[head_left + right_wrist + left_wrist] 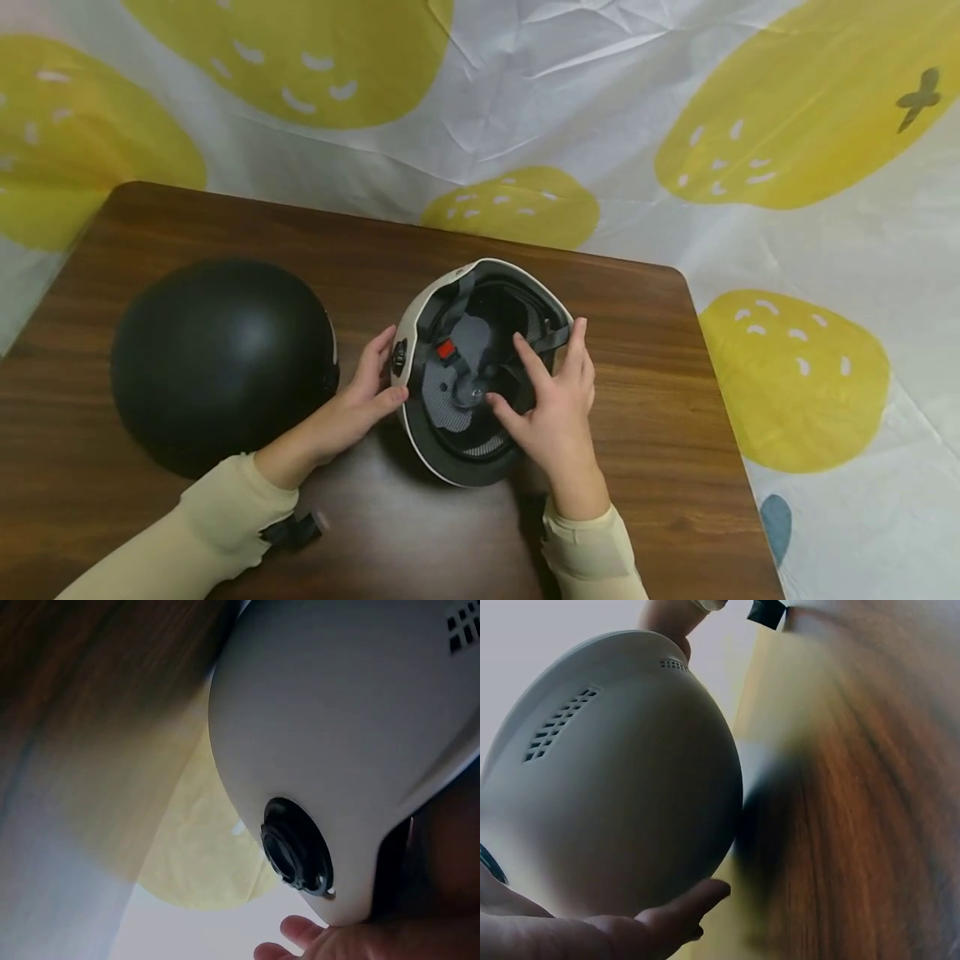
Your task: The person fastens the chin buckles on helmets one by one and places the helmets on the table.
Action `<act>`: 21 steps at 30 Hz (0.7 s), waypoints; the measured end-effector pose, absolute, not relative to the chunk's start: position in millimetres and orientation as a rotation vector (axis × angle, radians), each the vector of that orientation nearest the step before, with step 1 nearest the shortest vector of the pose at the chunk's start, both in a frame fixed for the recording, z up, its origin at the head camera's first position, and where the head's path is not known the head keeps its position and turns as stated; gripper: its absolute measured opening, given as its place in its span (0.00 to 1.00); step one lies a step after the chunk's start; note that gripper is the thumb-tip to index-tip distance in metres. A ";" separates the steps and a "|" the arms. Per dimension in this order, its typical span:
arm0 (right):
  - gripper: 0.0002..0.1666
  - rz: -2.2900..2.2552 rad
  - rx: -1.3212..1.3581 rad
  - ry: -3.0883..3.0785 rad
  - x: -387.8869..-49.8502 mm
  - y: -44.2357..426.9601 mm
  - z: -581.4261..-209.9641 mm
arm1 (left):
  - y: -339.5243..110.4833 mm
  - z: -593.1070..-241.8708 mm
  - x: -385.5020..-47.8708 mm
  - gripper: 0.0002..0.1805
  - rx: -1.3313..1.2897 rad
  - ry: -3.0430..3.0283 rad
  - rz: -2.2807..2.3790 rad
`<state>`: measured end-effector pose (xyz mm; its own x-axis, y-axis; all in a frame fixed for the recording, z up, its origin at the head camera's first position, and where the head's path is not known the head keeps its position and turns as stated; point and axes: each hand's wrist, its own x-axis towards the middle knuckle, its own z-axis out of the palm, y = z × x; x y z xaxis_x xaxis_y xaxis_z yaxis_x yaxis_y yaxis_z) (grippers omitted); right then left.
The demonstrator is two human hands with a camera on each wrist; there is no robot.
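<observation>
A cream-white helmet (467, 329) lies upturned over the table, its dark padded inside facing up. My left hand (352, 408) holds its left side, thumb at the rim and fingers against the outer shell. At the right rim, my right hand (558, 412) grips the helmet with thumb and index finger over the inside and the other fingers outside. Inside hangs a dark strap with a red buckle piece (446, 348). The right wrist view shows a round black side fitting (294, 847) on the shell; vent slots (561, 724) appear in the left wrist view.
A matte black helmet (221, 367) sits dome up to the left, beside my left forearm. Both stand on a dark brown wooden table (637, 400). Behind it hangs a white cloth (555, 108) with yellow fruit shapes. A black strap end (296, 529) lies near my left sleeve.
</observation>
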<state>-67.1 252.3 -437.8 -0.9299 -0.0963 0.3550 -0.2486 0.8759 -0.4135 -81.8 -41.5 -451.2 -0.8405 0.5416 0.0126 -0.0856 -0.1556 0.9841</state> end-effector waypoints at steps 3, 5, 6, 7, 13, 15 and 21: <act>0.55 0.622 0.239 -2.846 -65.4 253.5 -439.4 | -39.6 -453.0 -80.3 0.54 0.459 1.574 2.079; 0.58 0.617 0.220 -2.929 -64.0 253.8 -439.8 | -37.6 -454.2 -79.8 0.56 0.457 1.569 2.093; 0.59 0.619 0.212 -2.961 -63.5 254.0 -439.7 | -36.4 -455.2 -79.5 0.58 0.467 1.585 2.099; 0.60 0.630 0.208 -2.985 -63.3 253.7 -439.8 | -35.5 -456.4 -79.4 0.60 0.487 1.612 2.106; 0.62 0.753 0.189 -3.021 -61.9 254.8 -438.6 | -29.2 -464.5 -77.5 0.67 0.503 1.683 2.117; 0.62 0.802 0.181 -3.023 -61.4 255.4 -439.8 | -27.1 -466.9 -76.8 0.67 0.475 1.675 2.126; 0.61 0.902 0.202 -3.015 -63.8 254.7 -442.6 | -22.7 -470.2 -73.6 0.73 0.363 1.537 2.164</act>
<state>-63.8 254.7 -442.6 -0.9917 -0.1259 0.0254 -0.1192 0.8283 -0.5475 -73.6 -22.7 -470.2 -0.8601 0.5078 -0.0489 -0.2134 -0.2711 0.9386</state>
